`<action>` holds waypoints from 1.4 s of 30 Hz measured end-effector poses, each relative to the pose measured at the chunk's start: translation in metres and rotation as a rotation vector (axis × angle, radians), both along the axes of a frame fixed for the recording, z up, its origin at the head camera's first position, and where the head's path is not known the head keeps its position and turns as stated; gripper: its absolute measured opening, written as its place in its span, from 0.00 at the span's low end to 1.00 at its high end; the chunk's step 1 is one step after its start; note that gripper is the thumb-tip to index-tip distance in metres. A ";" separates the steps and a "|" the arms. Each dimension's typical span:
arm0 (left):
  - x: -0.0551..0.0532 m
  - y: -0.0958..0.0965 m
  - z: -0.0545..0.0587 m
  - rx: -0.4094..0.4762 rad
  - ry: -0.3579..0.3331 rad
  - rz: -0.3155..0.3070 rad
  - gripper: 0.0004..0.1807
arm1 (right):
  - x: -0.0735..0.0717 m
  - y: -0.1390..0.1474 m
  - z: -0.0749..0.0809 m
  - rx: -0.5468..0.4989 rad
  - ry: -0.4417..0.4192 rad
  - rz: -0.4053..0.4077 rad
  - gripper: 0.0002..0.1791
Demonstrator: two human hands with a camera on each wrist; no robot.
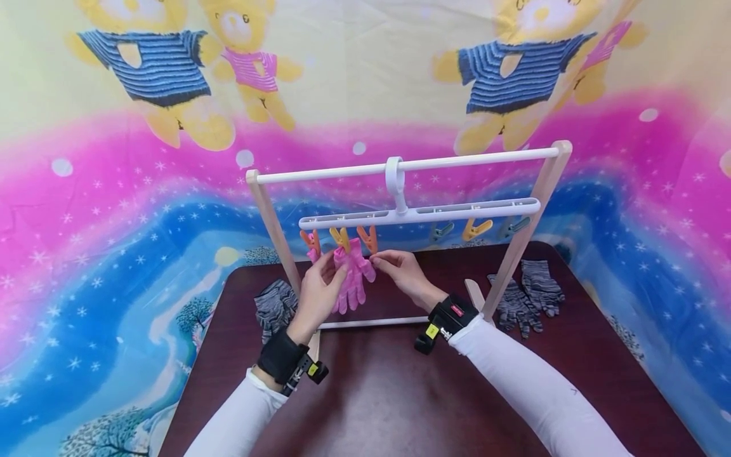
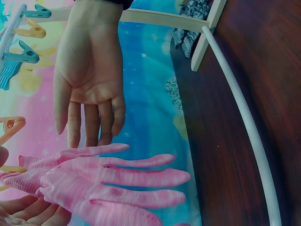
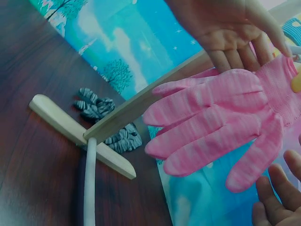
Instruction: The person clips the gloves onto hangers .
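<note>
A pink knitted glove (image 1: 352, 279) hangs fingers-down from a yellow clip (image 1: 340, 238) on the white hanger (image 1: 365, 218). Near its cuff, my left hand (image 1: 321, 291) pinches the glove, thumb in front and fingers behind; the fabric hides part of those fingers. My right hand (image 1: 407, 273) is just to the glove's right, its thumb apart from the extended fingers (image 2: 91, 125). Left of the yellow clip, an orange clip (image 1: 310, 241) has more pink fabric (image 1: 312, 256) under it, mostly hidden by my left hand. Another orange clip (image 1: 368, 239) hangs above my right fingertips.
The hanger hooks over the top bar (image 1: 480, 160) of a wooden stand. On its right half hang a yellow clip (image 1: 477, 229) and two bluish-green ones. Grey-black gloves lie on the dark table (image 1: 377, 393), some at left (image 1: 275, 309), others at right (image 1: 541, 287). A patterned curtain stands behind.
</note>
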State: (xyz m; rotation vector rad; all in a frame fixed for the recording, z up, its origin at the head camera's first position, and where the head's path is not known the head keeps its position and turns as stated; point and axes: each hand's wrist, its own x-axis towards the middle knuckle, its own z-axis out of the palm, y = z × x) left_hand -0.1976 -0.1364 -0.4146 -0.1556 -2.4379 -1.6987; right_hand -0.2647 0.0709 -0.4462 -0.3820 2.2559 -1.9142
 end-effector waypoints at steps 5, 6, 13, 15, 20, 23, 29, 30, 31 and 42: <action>0.007 -0.005 -0.002 0.022 0.013 -0.023 0.31 | 0.005 0.003 -0.005 0.053 0.068 -0.024 0.19; 0.008 -0.006 -0.003 0.022 0.013 -0.029 0.30 | 0.006 0.004 -0.006 0.068 0.081 -0.026 0.19; 0.014 -0.011 -0.009 0.002 0.011 -0.035 0.28 | 0.016 0.013 -0.014 0.096 0.099 -0.038 0.17; 0.016 -0.012 -0.011 -0.011 0.012 -0.029 0.27 | 0.020 0.016 -0.017 0.099 0.107 -0.031 0.17; 0.022 -0.014 -0.014 -0.025 0.027 -0.020 0.26 | 0.029 0.021 -0.022 0.100 0.123 0.003 0.17; 0.024 -0.016 -0.016 -0.028 0.038 -0.012 0.25 | 0.033 0.023 -0.023 0.090 0.126 0.021 0.17; 0.030 -0.020 -0.020 -0.023 0.026 -0.002 0.23 | 0.042 0.026 -0.024 0.124 0.164 0.039 0.17; 0.031 -0.021 -0.021 -0.026 0.026 -0.004 0.23 | 0.044 0.026 -0.024 0.134 0.171 0.043 0.17; 0.032 -0.022 -0.022 -0.030 0.028 -0.005 0.23 | 0.046 0.027 -0.025 0.145 0.173 0.047 0.16; 0.043 -0.027 -0.031 -0.082 0.053 0.024 0.22 | 0.061 0.028 -0.033 0.179 0.209 0.108 0.14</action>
